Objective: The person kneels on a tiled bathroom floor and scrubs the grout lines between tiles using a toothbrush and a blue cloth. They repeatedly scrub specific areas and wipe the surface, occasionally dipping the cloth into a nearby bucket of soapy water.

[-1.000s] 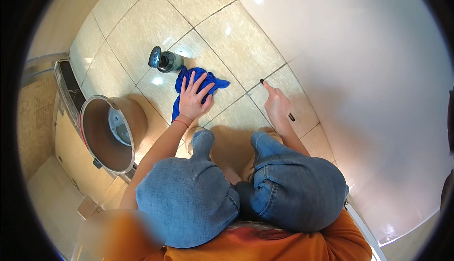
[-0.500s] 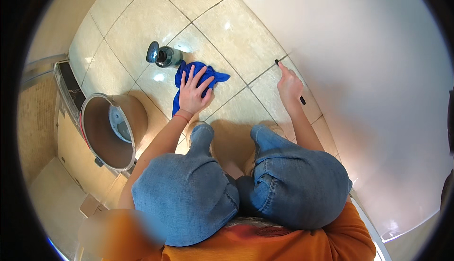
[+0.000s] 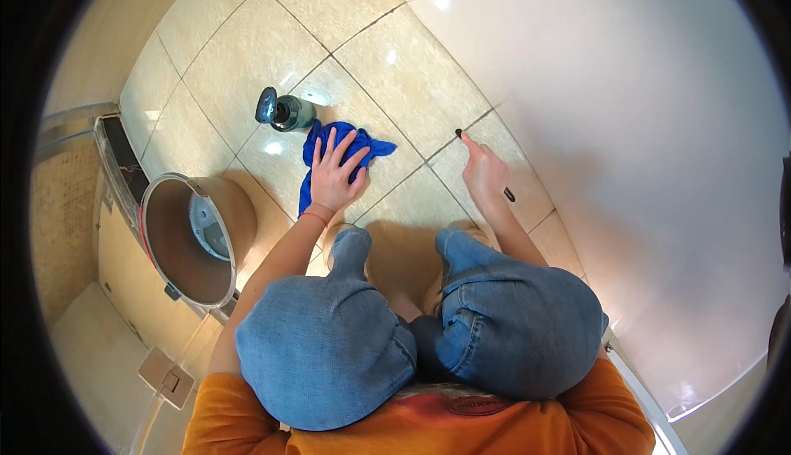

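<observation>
Blue cloth (image 3: 376, 149) lies on the tiled floor (image 3: 404, 68) beneath the widely spread left hand (image 3: 334, 177), while the right hand (image 3: 486, 175) grips a slim black tool (image 3: 509, 196) near a grout line (image 3: 478, 121).

From my remote post I saw a floor (image 3: 409, 68) of glossy cream tiles (image 3: 247, 43) crossed by dark joints (image 3: 331, 54). Near its left edge I made out a bucket (image 3: 241, 212). Farther in stood a dark-topped bottle (image 3: 298, 115), upright. Just beside it, toward the near edge, lay a crumpled blue cloth (image 3: 379, 149); whether the two touched, I couldn't tell.
</observation>
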Tool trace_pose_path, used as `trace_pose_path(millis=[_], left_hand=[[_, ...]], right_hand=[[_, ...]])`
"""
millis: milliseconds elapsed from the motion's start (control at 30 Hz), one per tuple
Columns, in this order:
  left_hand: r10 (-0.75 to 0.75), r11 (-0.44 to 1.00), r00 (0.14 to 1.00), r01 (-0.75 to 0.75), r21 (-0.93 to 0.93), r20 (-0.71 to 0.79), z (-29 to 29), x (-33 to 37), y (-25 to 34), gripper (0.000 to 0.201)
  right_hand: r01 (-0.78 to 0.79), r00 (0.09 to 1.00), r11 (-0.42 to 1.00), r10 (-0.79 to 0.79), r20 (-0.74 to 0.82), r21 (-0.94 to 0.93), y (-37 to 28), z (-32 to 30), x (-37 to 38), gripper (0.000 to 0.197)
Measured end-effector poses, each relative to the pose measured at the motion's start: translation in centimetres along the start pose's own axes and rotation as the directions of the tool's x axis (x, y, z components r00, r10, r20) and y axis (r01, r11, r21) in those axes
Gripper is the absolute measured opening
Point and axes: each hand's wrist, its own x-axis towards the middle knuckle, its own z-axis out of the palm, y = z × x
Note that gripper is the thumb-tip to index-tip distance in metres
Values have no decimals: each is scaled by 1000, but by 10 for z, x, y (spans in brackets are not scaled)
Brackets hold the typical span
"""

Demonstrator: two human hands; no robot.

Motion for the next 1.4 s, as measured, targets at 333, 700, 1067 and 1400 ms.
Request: trace_pose_path(millis=[333, 700, 1067, 1400], left_hand=[[3, 1000, 1000, -3, -8, -6, -1, 1, 1, 39], [-1, 1000, 1000, 1, -5, 0, -4, -1, 0, 40], [17, 1000, 1000, -17, -20, -4, -4, 1, 1, 40], [283, 956, 924, -249, -158, 257, 25, -15, 44, 53]], right_hand=[[-57, 998, 993, 55, 22, 103, -5, 1, -5, 43], [-54, 991, 998, 56, -125, 23, 7, 5, 12, 46], [-56, 996, 994, 62, -63, 98, 2, 7, -5, 44], [-68, 993, 930, 29, 112, 361, -31, -14, -25, 33]])
